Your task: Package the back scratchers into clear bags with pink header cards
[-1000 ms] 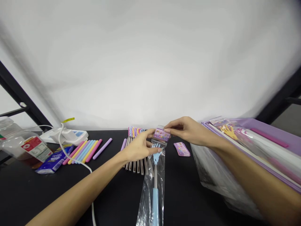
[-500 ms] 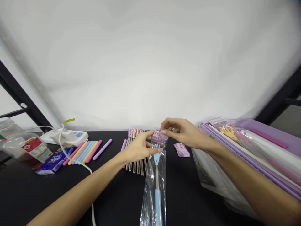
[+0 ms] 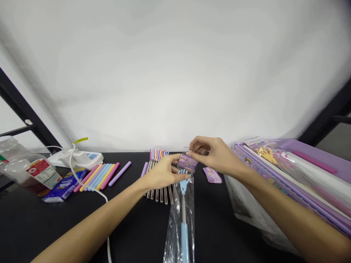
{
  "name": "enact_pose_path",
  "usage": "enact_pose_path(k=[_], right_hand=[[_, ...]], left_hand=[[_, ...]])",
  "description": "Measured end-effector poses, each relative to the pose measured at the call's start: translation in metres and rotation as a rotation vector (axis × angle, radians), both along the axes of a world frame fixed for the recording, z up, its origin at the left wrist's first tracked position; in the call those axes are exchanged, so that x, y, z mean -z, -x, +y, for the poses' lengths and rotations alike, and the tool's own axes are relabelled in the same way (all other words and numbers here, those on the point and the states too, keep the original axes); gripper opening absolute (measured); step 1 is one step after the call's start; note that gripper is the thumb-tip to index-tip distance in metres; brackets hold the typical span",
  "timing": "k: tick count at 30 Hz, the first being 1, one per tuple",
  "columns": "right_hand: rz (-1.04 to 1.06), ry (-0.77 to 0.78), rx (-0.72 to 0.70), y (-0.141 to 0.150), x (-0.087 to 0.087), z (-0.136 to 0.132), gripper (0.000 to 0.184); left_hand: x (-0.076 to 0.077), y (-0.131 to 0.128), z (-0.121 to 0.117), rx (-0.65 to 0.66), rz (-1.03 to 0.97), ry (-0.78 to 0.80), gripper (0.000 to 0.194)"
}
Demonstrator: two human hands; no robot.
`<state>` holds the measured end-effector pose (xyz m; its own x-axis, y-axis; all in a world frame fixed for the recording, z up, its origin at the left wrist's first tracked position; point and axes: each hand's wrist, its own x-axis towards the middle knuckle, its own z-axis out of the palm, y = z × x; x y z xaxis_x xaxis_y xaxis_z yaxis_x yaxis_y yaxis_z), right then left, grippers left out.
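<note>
Both shut: your left grip (image 3: 161,173) clamped on the plastic bag (image 3: 177,233), your right grip (image 3: 214,153) pinching its top; back scratcher (image 3: 184,204) inside, pink packet (image 3: 212,175) just below your right grip.

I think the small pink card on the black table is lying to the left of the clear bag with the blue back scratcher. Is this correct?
Not quite: the small pink card lies to the right of the clear bag, not the left, as the head view shows. It is on the black table, and the bag holds the blue back scratcher.
</note>
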<state>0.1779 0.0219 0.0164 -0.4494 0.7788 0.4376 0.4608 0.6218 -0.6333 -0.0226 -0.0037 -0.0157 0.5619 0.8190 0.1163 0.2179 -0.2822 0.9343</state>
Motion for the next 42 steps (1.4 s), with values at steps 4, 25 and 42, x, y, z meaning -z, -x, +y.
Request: enact_pose_path(k=[4,25,42], right_hand=[[-0.058,-0.101,-0.006,0.000,0.000,-0.001,0.005],[0.037,0.053,-0.100,-0.001,0.001,0.001,0.017],[0.080,0.718,-0.141,-0.022,-0.003,-0.018,0.037]], left_hand=[[0.001,-0.001,0.000,0.008,-0.041,0.039,0.042],[0.006,0.001,0.006,-0.120,0.011,0.067,0.039],[-0.015,-0.017,0.034,-0.566,-0.400,-0.072,0.041]])
